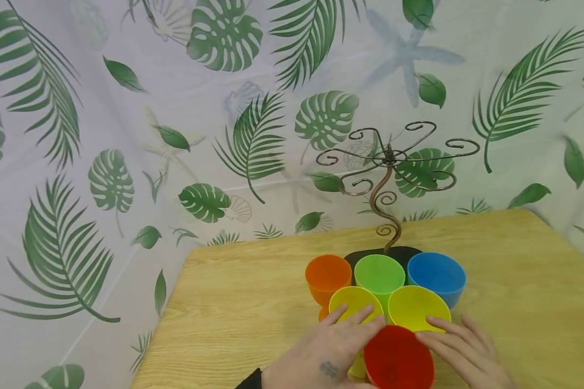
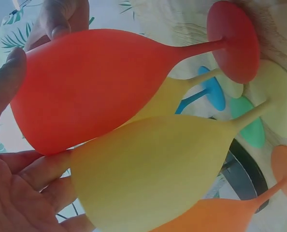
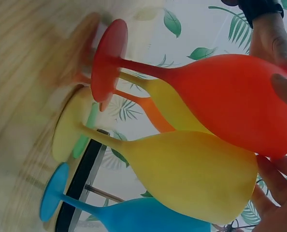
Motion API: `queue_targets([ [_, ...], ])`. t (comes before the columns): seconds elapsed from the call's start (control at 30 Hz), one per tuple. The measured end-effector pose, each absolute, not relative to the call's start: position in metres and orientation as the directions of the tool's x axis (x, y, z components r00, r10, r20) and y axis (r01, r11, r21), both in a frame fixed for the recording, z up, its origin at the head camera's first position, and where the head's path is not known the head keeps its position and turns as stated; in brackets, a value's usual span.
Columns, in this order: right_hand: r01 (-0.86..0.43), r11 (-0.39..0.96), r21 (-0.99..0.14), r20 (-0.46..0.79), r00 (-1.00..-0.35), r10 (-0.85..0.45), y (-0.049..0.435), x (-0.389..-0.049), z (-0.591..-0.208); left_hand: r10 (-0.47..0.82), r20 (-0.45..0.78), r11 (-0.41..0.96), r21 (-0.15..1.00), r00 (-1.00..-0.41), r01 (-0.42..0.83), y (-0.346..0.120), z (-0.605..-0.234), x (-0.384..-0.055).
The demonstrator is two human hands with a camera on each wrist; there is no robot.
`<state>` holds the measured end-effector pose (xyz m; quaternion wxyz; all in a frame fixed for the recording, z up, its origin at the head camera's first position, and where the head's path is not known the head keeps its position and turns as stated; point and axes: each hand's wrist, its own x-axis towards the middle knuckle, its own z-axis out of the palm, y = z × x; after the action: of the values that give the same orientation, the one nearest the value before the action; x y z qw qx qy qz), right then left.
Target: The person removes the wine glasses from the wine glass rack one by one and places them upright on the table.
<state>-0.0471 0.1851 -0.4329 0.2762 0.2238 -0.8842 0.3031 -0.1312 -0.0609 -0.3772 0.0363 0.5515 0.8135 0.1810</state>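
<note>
A red plastic goblet stands upright at the front of a cluster, between both hands. My left hand holds its bowl near the rim from the left, thumb on the near side in the left wrist view. From the right, my right hand holds the same bowl, its thumb and fingers at the rim. Just behind are a left yellow goblet and a right yellow goblet, with fingertips of both hands overlapping their rims. An orange goblet, a green goblet and a blue goblet form the back row.
Behind the goblets rises a curled bronze wire stand on a black base, its scrolled arms spreading above. Everything stands on a wooden table. A white cloth printed with green leaves hangs behind the table.
</note>
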Motion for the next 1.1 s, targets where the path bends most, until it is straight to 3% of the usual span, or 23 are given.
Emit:
queue_targets([
  [0.17, -0.611, 0.679, -0.406, 0.642, -0.72, -0.264, 0.186, -0.049, -0.437, 0.915, 0.108, 0.334, 0.335, -0.388, 0.881, -0.061, -0.383, -0.131],
  [0.4, -0.606, 0.647, -0.463, 0.629, -0.739, -0.242, 0.181, -0.046, -0.442, 0.919, 0.153, 0.31, 0.29, -0.364, 0.905, -0.062, -0.388, -0.13],
  [0.63, -0.697, 0.637, -0.329, 0.687, -0.64, -0.345, 0.184, -0.056, -0.446, 0.917, 0.199, 0.276, 0.309, -0.346, 0.91, -0.062, -0.388, -0.133],
  [0.73, -0.684, 0.668, -0.293, 0.68, -0.64, -0.358, 0.184, -0.057, -0.449, 0.92, 0.178, 0.289, 0.297, -0.35, 0.91, -0.063, -0.387, -0.133],
  [0.97, -0.61, 0.792, 0.03, 0.657, -0.585, -0.476, 0.185, -0.059, -0.455, 0.927, 0.148, 0.3, 0.259, -0.344, 0.918, -0.064, -0.386, -0.136],
  [1.03, -0.625, 0.78, 0.041, 0.673, -0.56, -0.484, 0.186, -0.06, -0.454, 0.926, 0.163, 0.292, 0.268, -0.342, 0.918, -0.064, -0.385, -0.138],
  [1.1, -0.66, 0.751, -0.028, 0.677, -0.565, -0.471, 0.189, -0.06, -0.445, 0.914, 0.212, 0.284, 0.27, -0.345, 0.92, -0.065, -0.38, -0.14],
])
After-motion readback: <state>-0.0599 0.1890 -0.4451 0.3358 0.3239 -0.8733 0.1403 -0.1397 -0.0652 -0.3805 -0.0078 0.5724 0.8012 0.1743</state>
